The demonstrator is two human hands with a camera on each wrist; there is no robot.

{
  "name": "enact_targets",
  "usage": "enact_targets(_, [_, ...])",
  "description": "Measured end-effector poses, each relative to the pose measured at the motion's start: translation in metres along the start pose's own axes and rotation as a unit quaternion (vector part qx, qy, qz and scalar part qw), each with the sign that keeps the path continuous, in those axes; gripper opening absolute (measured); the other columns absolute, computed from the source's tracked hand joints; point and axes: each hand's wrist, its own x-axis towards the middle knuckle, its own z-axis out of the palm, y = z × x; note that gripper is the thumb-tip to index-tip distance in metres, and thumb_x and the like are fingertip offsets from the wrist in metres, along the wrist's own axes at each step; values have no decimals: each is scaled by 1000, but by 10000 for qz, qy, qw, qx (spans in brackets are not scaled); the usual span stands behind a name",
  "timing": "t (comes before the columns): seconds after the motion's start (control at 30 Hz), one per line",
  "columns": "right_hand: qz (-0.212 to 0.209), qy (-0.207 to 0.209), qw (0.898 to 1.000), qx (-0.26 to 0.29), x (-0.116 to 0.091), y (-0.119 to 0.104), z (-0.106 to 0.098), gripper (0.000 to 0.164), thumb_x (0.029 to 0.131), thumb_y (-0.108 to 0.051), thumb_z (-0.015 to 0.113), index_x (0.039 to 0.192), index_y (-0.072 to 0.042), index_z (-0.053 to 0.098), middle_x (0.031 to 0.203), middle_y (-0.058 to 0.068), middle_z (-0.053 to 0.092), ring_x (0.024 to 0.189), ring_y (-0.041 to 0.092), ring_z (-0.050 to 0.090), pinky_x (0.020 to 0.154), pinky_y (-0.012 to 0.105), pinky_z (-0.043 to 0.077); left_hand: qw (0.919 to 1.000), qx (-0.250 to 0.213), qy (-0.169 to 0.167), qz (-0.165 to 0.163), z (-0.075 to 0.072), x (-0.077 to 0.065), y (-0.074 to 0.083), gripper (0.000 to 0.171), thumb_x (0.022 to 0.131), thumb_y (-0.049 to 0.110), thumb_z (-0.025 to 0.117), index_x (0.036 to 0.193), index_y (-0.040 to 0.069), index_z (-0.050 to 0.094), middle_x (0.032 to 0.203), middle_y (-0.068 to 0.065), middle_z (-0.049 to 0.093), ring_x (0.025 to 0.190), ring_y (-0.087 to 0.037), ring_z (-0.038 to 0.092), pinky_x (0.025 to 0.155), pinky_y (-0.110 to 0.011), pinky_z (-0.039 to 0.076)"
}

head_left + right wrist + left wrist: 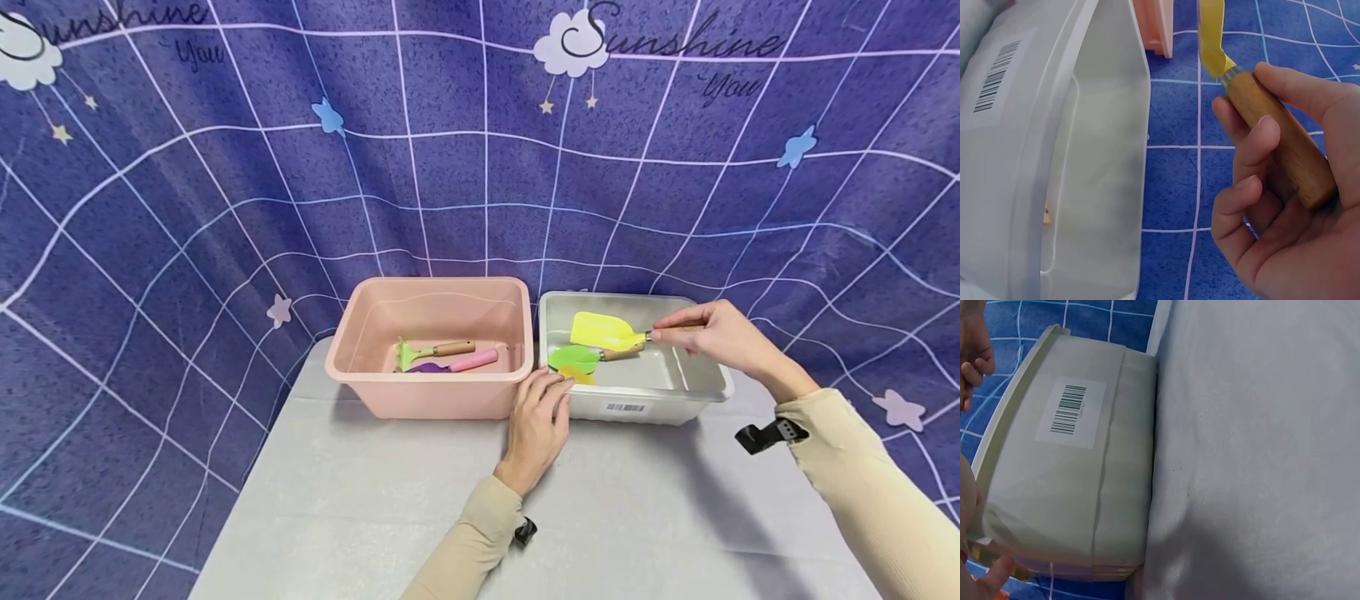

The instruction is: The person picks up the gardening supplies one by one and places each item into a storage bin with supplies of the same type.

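Observation:
My right hand holds a small yellow toy shovel by its wooden handle, thumb and fingers around it, above the grey bin. In the right wrist view, the yellow metal neck points away from the fingers. Inside the grey bin lie a green leaf-shaped trowel with a wooden handle and an orange-yellow piece, partly hidden. My left hand rests at the front, its fingertips on the rims where the grey bin meets the pink bin.
The pink bin on the left contains a green hand rake with a wooden handle and a purple tool with a pink handle. Both bins stand on a light cloth-covered table, against a blue gridded curtain.

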Motion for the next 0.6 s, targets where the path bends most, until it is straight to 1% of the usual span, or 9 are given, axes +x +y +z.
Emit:
enact_targets(0.2, [-19, -65, 10000, 9, 0, 4, 2, 41, 94, -34, 82, 124, -6, 79, 107, 3, 82, 75, 3, 67, 67, 25, 59, 10000, 6, 64, 45, 2, -1, 0, 22, 102, 16, 69, 121, 16, 79, 122, -2, 74, 135, -25, 61, 122, -37, 45])
enact_targets(0.4, [-87, -10, 10000, 2, 3, 5, 3, 40, 94, -32, 81, 124, -5, 79, 105, 1, 82, 76, 2, 68, 67, 25, 59, 9997, 2, 223, 140, 2, 0, 0, 22, 100, 14, 71, 120, 15, 80, 121, -3, 74, 133, -26, 62, 121, -38, 47])
enact_targets(0.6, [-138, -49, 9999, 18, 8, 6, 6, 41, 94, -34, 82, 123, -5, 79, 108, 4, 83, 79, 2, 69, 67, 26, 60, 9996, -22, 227, 156, 2, 0, -1, 23, 100, 14, 71, 121, 15, 79, 121, -3, 74, 134, -27, 62, 121, -38, 46])
